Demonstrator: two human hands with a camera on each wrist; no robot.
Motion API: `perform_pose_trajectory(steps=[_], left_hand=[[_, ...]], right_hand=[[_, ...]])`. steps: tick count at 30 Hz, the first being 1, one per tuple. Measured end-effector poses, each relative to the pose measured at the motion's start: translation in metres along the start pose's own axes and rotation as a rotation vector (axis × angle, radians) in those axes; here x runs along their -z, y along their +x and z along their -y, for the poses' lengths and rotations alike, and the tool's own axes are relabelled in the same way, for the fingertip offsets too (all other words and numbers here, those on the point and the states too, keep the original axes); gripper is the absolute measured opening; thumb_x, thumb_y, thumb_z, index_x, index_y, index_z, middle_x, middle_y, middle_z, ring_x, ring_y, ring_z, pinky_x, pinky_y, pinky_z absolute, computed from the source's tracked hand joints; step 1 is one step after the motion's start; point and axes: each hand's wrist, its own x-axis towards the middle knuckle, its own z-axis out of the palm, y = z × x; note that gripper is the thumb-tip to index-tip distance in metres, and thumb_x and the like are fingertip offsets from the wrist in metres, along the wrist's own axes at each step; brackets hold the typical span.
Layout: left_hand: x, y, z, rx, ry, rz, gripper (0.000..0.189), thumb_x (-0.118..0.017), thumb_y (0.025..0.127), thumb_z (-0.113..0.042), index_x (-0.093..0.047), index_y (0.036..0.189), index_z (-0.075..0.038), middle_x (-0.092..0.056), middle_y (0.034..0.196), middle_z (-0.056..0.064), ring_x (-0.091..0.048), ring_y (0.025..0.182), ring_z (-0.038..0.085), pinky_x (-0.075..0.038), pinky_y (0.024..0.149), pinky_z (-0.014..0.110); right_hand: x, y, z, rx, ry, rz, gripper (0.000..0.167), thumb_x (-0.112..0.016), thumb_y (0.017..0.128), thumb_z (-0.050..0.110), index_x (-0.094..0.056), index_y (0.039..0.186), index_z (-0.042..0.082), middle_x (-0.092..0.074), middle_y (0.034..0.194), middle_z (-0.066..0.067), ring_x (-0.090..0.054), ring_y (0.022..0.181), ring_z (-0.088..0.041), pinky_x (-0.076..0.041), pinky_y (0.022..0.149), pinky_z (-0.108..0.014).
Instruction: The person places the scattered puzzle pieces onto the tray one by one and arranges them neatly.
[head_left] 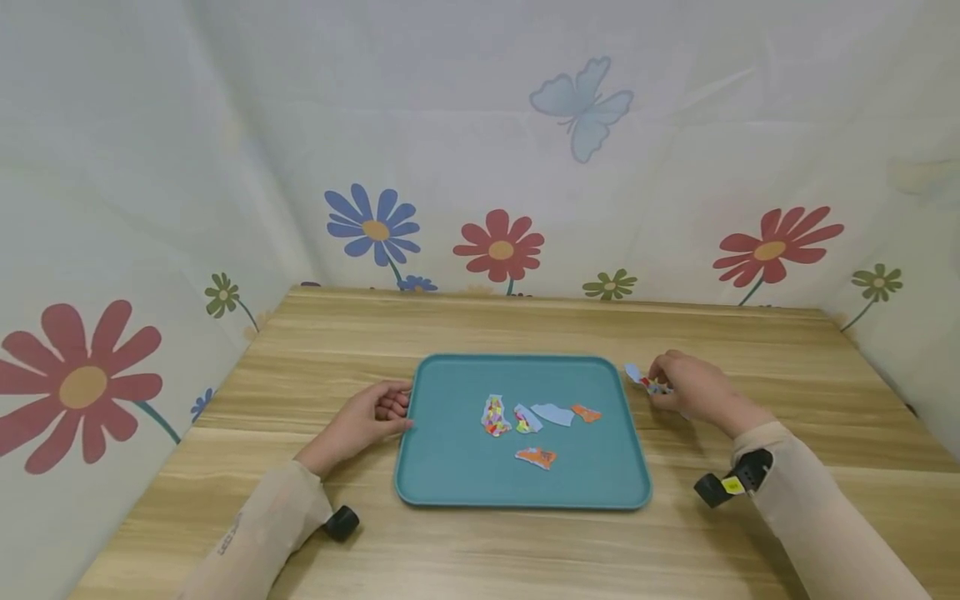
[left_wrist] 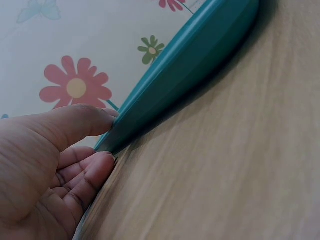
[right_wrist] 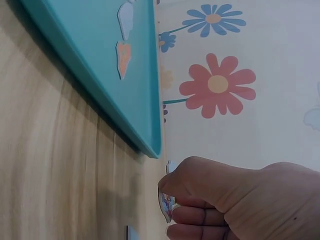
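A teal tray (head_left: 450, 483) lies on the wooden table. My left hand (head_left: 367, 421) grips its left rim, with the thumb (left_wrist: 95, 119) on the edge and the curled fingers low against the side. Beyond the tray's right edge, my right hand (head_left: 693, 387) pinches an irregular flat puzzle piece (right_wrist: 166, 204), pale blue with a multicoloured print. Several more pieces lie on the tray: a multicoloured one (head_left: 494, 415), a part-blue one (head_left: 527, 419), a plain pale-blue one (head_left: 553, 414) and two orange ones, the nearer (head_left: 536, 457) being larger.
Another flat piece (right_wrist: 131, 233) lies on the table close under the right hand. The wooden table (head_left: 360, 333) runs back to a white cloth backdrop (head_left: 450, 125) printed with flowers and a butterfly. A small black device (head_left: 727, 486) sits at each wrist.
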Motion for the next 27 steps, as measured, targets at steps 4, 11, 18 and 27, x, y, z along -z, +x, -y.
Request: perform_pose_trajectory(steps=[4, 11, 18, 27], left_hand=[[0.000, 0.000, 0.000, 0.004, 0.003, -0.005, 0.059, -0.074, 0.085, -0.013, -0.048, 0.135, 0.003, -0.060, 0.113, 0.015, -0.058, 0.095, 0.016, -0.052, 0.080, 0.017], [-0.001, 0.000, -0.001, 0.020, -0.013, -0.001, 0.060, -0.074, 0.084, -0.013, -0.048, 0.136, 0.001, -0.059, 0.114, 0.013, -0.058, 0.096, 0.016, -0.051, 0.080, 0.017], [0.000, 0.000, 0.001, -0.001, -0.011, 0.005, 0.060, -0.073, 0.086, -0.014, -0.047, 0.136, 0.004, -0.059, 0.114, 0.017, -0.058, 0.096, 0.017, -0.051, 0.079, 0.017], [0.000, -0.001, -0.002, 0.000, -0.025, 0.005, 0.060, -0.072, 0.086, -0.012, -0.046, 0.137, 0.005, -0.059, 0.115, 0.018, -0.058, 0.097, 0.021, -0.051, 0.078, 0.016]], right_hand=[[0.002, -0.003, 0.005, -0.005, -0.011, -0.005, 0.028, -0.073, 0.080, 0.016, -0.064, 0.099, -0.002, -0.061, 0.088, -0.010, -0.058, 0.077, -0.020, -0.053, 0.072, -0.041], [0.005, -0.010, 0.014, 0.016, -0.019, -0.030, 0.027, -0.075, 0.079, 0.017, -0.065, 0.098, 0.000, -0.062, 0.089, -0.008, -0.059, 0.078, -0.018, -0.055, 0.072, -0.040], [0.009, -0.016, 0.029, 0.040, -0.021, -0.048, 0.027, -0.075, 0.079, 0.020, -0.065, 0.097, 0.001, -0.062, 0.089, -0.007, -0.058, 0.076, -0.016, -0.054, 0.068, -0.036], [0.005, -0.021, 0.045, 0.097, -0.016, -0.098, 0.021, -0.074, 0.077, 0.017, -0.064, 0.091, 0.004, -0.059, 0.083, -0.003, -0.053, 0.072, -0.012, -0.048, 0.060, -0.028]])
